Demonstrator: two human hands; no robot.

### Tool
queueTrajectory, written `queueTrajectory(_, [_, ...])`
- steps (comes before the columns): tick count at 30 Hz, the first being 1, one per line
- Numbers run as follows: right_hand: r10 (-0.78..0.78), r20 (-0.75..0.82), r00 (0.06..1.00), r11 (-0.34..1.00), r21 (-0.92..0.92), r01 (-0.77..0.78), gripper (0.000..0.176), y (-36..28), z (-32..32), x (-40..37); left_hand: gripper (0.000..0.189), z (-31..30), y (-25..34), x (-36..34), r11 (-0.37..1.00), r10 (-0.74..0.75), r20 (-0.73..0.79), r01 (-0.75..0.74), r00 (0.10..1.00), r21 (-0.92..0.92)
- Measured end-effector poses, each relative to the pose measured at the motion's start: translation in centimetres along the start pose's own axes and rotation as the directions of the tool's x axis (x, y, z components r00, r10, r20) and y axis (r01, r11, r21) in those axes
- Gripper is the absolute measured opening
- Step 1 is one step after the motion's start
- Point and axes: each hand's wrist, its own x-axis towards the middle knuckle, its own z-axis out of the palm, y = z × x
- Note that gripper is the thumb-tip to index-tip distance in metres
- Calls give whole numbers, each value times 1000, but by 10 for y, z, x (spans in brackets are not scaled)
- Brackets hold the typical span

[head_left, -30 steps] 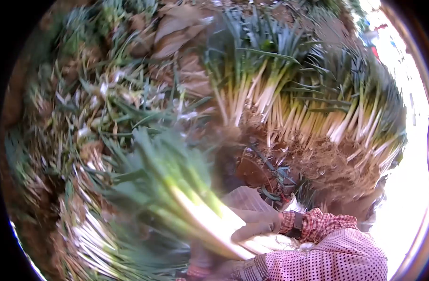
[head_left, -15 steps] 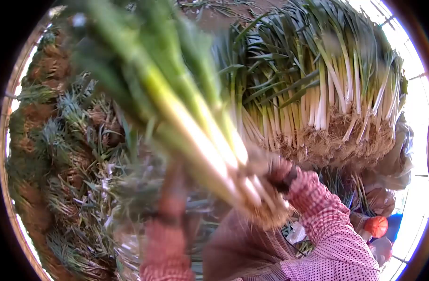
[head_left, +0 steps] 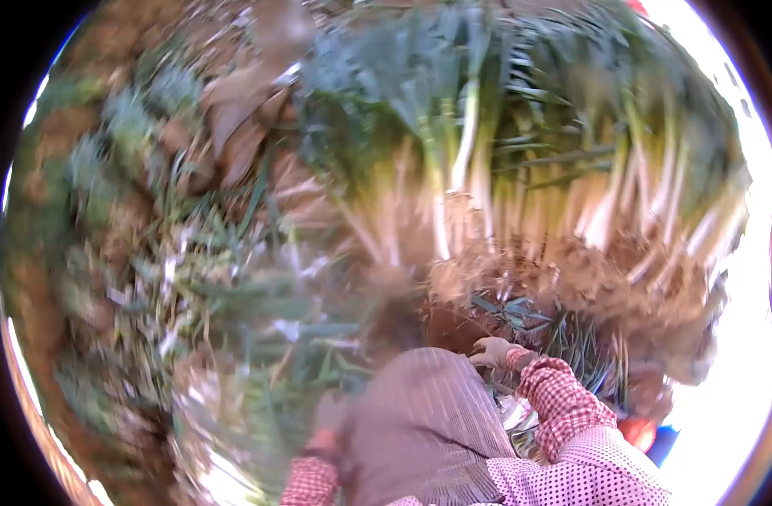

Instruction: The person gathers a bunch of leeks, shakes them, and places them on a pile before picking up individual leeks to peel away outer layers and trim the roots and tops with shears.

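My right hand (head_left: 491, 351) is beside my knee, with fingers stretched out to the left and nothing seen in them. Just beyond it is a brown patch (head_left: 453, 327), with some cut green leaves (head_left: 512, 314) near it. Low on the left side of my knee, my left hand (head_left: 330, 415) is smeared by motion, so its fingers cannot be made out. In front of me stands a wide row of leeks (head_left: 601, 223), green tops up and soil-caked roots down. Several leeks (head_left: 458, 169) with white stems lean on its near left face.
Leaf scraps and trimmings (head_left: 183, 287) cover the ground at left, with more leek bunches (head_left: 171, 93) farther off. Brown sheet-like material (head_left: 247, 110) lies left of the row. An orange-red object (head_left: 639, 434) is by my right elbow.
The bunch of leeks that was in my hands is out of them, and leeks now lean on the row's left part. Both hands have come down towards my knee, and the view has shifted.
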Motion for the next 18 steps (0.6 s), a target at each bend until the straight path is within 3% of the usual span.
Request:
queueTrajectory(1, [-34,66,997,996,-79,39,60,-14,3,1,35,-5,-40,-9,982,-107,-44,99,993,-158])
queueTrajectory(3, [-136,153,979,986,-75,149,54,-32,0,20,36,-30,-36,-56,968,-195,-181,159,964,-194])
queueTrajectory(5, [-133,197,971,985,-84,152,50,-67,-15,43,38,-23,-69,-89,944,-262,-236,198,936,-264])
queueTrajectory(6, [-201,246,948,975,142,170,58,-68,-21,65,37,-8,-85,-103,915,-328,-243,244,913,-321])
queueTrajectory(7, [-135,153,979,990,73,125,60,-68,-29,99,38,0,-90,-120,944,-231,-255,152,939,-293])
queueTrajectory(8, [-284,84,955,919,-260,296,56,-87,-44,121,40,-6,-76,-135,897,-263,-181,171,948,-409])
queueTrajectory(9, [-457,45,888,728,-555,402,52,-116,-54,129,41,-14,-60,-149,834,-294,-105,201,950,-514])
queueTrajectory(10, [-479,15,878,739,-533,412,50,-141,-50,125,43,-32,-30,-168,621,-389,77,323,918,-714])
queueTrajectory(12, [-439,22,898,768,-509,388,44,-211,-31,100,43,-17,-60,-196,721,-400,-89,254,912,-644])
queueTrajectory(14, [-451,180,874,727,-494,477,39,-252,26,136,39,-12,-93,-209,748,-445,-203,237,873,-621])
queueTrajectory(16, [-378,324,867,788,-379,485,32,-307,94,123,36,-22,-133,-230,761,-526,-337,255,781,-597])
queueTrajectory(18, [-316,470,824,880,-179,439,30,-379,203,51,32,-35,-186,-250,717,-631,-425,280,649,-638])
